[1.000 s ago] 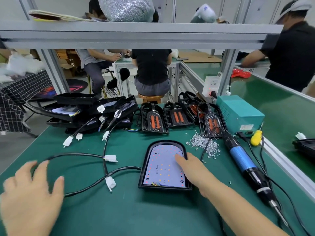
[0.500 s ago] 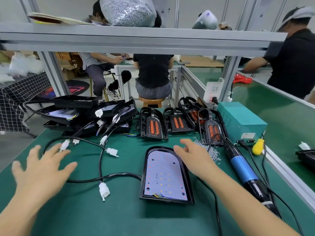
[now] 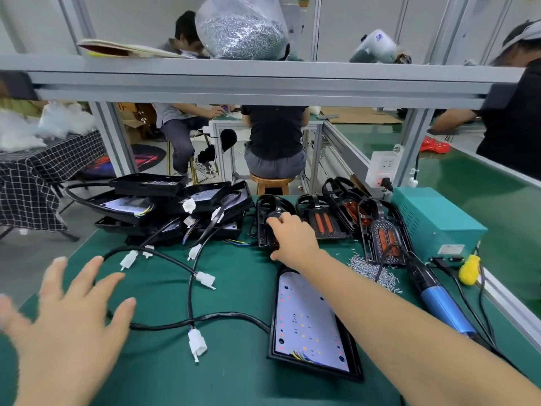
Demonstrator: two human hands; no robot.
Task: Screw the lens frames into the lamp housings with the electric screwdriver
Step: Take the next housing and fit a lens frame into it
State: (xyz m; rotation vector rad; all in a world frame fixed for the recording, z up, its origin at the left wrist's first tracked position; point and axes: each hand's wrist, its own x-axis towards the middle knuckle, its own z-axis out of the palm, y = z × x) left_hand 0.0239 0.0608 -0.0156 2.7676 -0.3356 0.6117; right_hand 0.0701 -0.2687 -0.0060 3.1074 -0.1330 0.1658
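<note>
Four lens frames (image 3: 320, 221) stood in a row along the desk's (image 3: 234, 376) far edge; the right hand (image 3: 292, 238) lay over the leftmost, fingers curled round its rim. Left hand (image 3: 67, 323) hovered, fingers spread, holding nothing. Frames looked like light, stiff plastic: best taken by the outer rim, clear of the orange lenses. One lamp housing (image 3: 310, 326) lay near the front edge.

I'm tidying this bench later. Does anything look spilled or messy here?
Yes. Loose screws lie scattered on the green mat beside the electric screwdriver, not in any tray. Lamp housings sit heaped at the back left, cables tangled.
</note>
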